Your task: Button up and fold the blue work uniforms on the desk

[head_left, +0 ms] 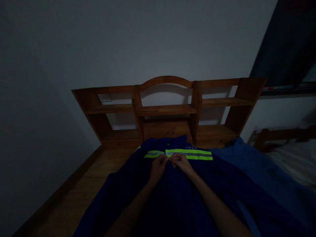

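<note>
A dark blue work jacket (172,194) lies spread out in front of me, its collar toward the wooden shelf unit. Yellow-green reflective bands with a grey stripe cross its chest, and small pale lettering sits above the right-hand band. At the jacket's front edge, just below the bands, my left hand (159,162) pinches the fabric. My right hand (180,161) pinches the same edge from the other side, fingertips almost touching those of the left. Whether a button or other fastener is between the fingers is too small and dark to see.
A wooden shelf unit (168,110) with open compartments stands against the pale wall (148,39). Lighter blue cloth (261,171) lies to the right, beside a bed with a wooden frame (283,140). A dark window (286,49) is at the upper right. The room is dim.
</note>
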`<state>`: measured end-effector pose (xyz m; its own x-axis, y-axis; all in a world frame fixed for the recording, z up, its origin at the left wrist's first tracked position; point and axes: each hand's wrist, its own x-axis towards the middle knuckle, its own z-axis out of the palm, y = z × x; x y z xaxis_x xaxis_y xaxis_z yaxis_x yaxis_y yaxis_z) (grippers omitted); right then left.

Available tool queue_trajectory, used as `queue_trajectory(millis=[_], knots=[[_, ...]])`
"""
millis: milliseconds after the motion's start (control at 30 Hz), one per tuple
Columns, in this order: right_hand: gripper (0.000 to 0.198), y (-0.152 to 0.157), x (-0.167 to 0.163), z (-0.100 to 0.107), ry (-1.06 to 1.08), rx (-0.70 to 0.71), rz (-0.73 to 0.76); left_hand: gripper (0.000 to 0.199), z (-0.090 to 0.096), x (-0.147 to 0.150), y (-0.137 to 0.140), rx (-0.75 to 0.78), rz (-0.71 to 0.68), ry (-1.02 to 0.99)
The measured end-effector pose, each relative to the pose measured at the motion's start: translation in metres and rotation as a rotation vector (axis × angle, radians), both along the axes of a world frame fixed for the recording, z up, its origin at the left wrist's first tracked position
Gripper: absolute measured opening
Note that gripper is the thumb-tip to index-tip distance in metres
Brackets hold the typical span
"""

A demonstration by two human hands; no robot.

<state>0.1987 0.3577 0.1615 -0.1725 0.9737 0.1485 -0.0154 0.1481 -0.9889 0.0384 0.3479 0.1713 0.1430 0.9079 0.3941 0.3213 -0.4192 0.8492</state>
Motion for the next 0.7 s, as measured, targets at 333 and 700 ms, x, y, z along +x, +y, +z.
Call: queue_trajectory(millis=[333,700], knots=[[0.021,0.0016,-0.003,-0.0045,0.002,-0.005,-0.046,0.019,-0.0034,0.0001,0.0036,0.001,0.013,-0.029],[0.016,-0.002,-0.0016,-0.0009,-0.014,0.011,-0.047,0.016,-0.0031,-0.0001,0.0039,-0.011,0.035,-0.057]])
